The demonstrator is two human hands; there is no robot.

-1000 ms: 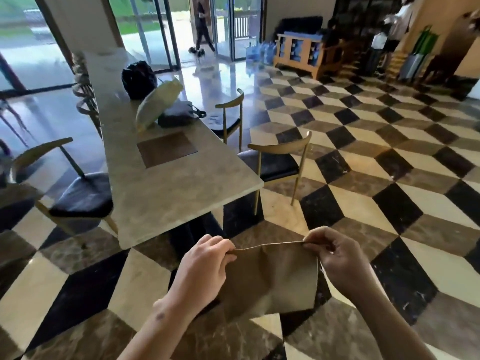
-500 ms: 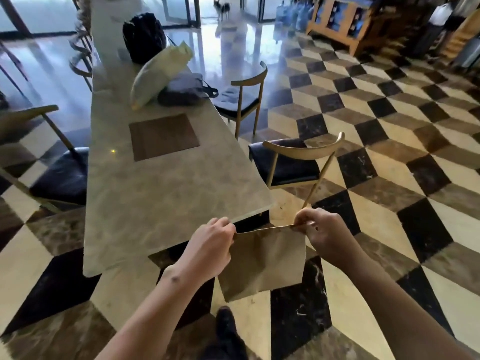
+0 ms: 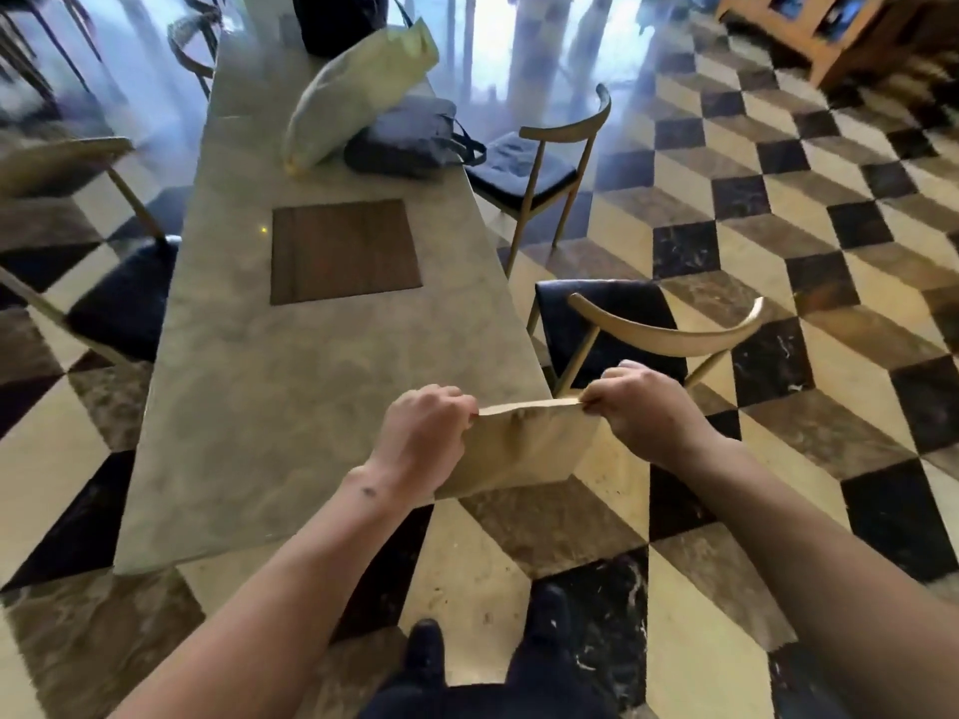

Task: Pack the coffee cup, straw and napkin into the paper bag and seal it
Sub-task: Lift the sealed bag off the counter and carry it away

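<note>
Both hands pinch the paper bag (image 3: 524,448) top edge: left hand (image 3: 423,433) & right hand (image 3: 641,407) at opp. ends. Edge runs left-right betw. them, bag hanging just past the bench (image 3: 270,407) corner. No cup, straw or napkin in view.

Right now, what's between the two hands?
In the head view, the paper bag's top edge stretches between the left hand and right hand, each pinching a corner.

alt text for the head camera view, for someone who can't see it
Two bare hands, left hand and right hand, pinch the top corners of a flat brown paper bag above the near corner of a long marble table. Bags sit at its far end, chairs alongside, on a checkered floor.
</note>
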